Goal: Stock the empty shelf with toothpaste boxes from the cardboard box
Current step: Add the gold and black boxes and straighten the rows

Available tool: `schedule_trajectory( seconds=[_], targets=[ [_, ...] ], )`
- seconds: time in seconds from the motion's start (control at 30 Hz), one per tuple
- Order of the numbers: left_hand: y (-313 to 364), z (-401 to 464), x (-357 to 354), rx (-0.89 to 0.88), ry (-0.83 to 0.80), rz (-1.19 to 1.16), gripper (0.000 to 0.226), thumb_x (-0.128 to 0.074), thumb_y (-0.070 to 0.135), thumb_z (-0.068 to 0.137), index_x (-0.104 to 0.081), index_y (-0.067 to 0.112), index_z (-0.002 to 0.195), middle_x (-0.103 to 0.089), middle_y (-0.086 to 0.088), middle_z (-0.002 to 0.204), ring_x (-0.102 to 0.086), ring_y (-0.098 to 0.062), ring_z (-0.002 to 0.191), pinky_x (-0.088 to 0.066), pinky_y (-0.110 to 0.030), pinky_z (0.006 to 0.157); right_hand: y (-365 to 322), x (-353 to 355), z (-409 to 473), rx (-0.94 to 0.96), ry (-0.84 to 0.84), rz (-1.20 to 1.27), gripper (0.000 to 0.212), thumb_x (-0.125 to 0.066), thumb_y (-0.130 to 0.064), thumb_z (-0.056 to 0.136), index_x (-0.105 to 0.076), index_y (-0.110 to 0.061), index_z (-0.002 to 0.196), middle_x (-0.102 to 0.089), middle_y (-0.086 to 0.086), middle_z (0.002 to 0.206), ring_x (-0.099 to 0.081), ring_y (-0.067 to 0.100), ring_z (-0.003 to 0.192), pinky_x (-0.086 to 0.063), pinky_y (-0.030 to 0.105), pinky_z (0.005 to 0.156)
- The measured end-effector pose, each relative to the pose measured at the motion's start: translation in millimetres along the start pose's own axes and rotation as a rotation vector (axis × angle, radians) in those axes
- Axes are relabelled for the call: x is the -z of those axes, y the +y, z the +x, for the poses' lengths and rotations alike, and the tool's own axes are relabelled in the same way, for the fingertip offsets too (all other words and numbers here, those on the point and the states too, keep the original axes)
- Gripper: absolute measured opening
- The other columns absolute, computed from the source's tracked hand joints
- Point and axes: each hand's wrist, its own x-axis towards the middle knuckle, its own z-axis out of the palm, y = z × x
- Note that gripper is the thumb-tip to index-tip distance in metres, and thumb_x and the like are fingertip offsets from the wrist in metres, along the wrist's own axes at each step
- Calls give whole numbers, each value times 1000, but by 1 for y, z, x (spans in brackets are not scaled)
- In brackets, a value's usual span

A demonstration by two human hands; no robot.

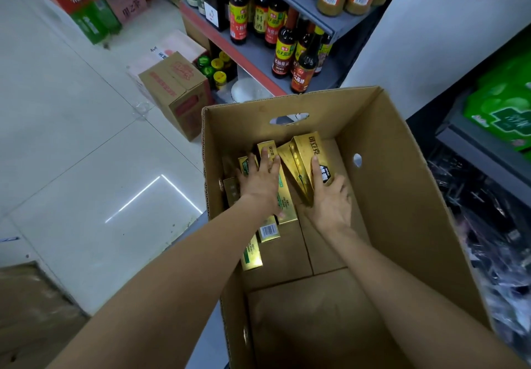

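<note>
Carton, open-topped, on floor beside sauce shelf: gold toothpaste boxes heaped at its far left; left hand flat on them, fingers straight; right hand grasping one tilted box.

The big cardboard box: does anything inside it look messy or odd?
Yes. The gold toothpaste boxes lie jumbled in the cardboard box, pointing different ways; one tilted box leans on edge under the right hand. The left hand rests on others. Nothing looks torn or spilled.
</note>
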Motion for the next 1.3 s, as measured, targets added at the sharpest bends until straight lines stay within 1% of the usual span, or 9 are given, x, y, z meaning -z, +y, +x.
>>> schedule_trajectory(
  seconds=[0.17, 0.33, 0.43, 0.57, 0.73, 0.83, 0.97, 1.1, 1.3],
  targets=[
    [1, -2, 3, 7, 2, -7, 130, -78, 52, 66, 17, 21, 149, 25, -8, 156, 16, -36, 144, -10, -60, 112, 9, 13, 7, -26, -63, 136, 113, -72, -33, 80, 21, -40, 144, -41, 24, 123, -53, 34, 106, -50, 37, 82],
    [5, -17, 11, -4, 48, -123, 107, -75, 49, 72, -9, 18, 151, 17, -13, 158, 21, -33, 143, 3, -56, 114, 25, 35, -1, -139, -200, 990, 108, -78, -12, 72, -8, -34, 150, -50, 2, 137, -51, 21, 122, -44, 32, 96],
    [25, -37, 32, 48, 107, -779, 57, -54, 35, 93, -36, 14, 143, -24, -12, 154, -22, -28, 142, -23, -40, 114, 45, 63, -27, -22, -223, 1178, 100, -76, -3, 71, -20, -32, 148, -53, -6, 130, -53, 8, 112, -47, 16, 85],
    [59, -64, 63, -18, -200, -1554, 51, -41, 55, 94, -40, 22, 133, -62, -5, 119, -61, -24, 106, -50, -40, 89, 69, 104, -55, 153, -161, 1248, 101, -76, 0, 72, -19, -33, 148, -50, -11, 132, -51, 3, 115, -47, 13, 79],
    [127, -85, 104, -231, 117, -1552, 94, -77, 64, 57, -43, 19, 132, -64, 1, 122, -64, -17, 107, -51, -42, 94, 116, 156, -70, 200, -5, 1428, 64, -52, -14, 93, -24, -40, 144, -54, -14, 129, -59, 2, 106, -51, 16, 79],
    [182, -104, 132, -317, 159, -1566, 66, -78, 41, 70, -46, 20, 123, -64, -2, 120, -65, -19, 104, -52, -40, 93, 174, 188, -77, 134, 37, 1593, 53, -47, -29, 94, -31, -42, 142, -50, -5, 140, -56, 14, 117, -46, 37, 99],
    [270, -123, 166, -417, 170, -1567, 63, -68, 46, 61, -51, 26, 119, -64, -6, 118, -62, -24, 108, -48, -48, 97, 269, 231, -95, 77, 108, 1606, 97, -79, -46, 65, -30, -24, 146, -55, 3, 135, -59, 17, 116, -46, 42, 100],
    [353, -129, 195, -471, 178, -1662, 40, -60, 37, 84, -58, 14, 117, -70, -12, 106, -67, -26, 92, -54, -44, 89, 351, 280, -111, 130, 221, 1461, 30, -68, -25, 83, -63, -18, 112, -72, 2, 104, -69, 12, 85, -56, 25, 73],
    [441, -123, 239, -482, 275, -1743, 32, -56, 38, 89, -66, 12, 106, -71, -11, 95, -67, -27, 83, -53, -37, 77, 438, 342, -101, 172, 446, 1314, 23, -64, -26, 88, -60, -33, 110, -69, -3, 109, -66, 16, 95, -52, 34, 87]
  ],
)
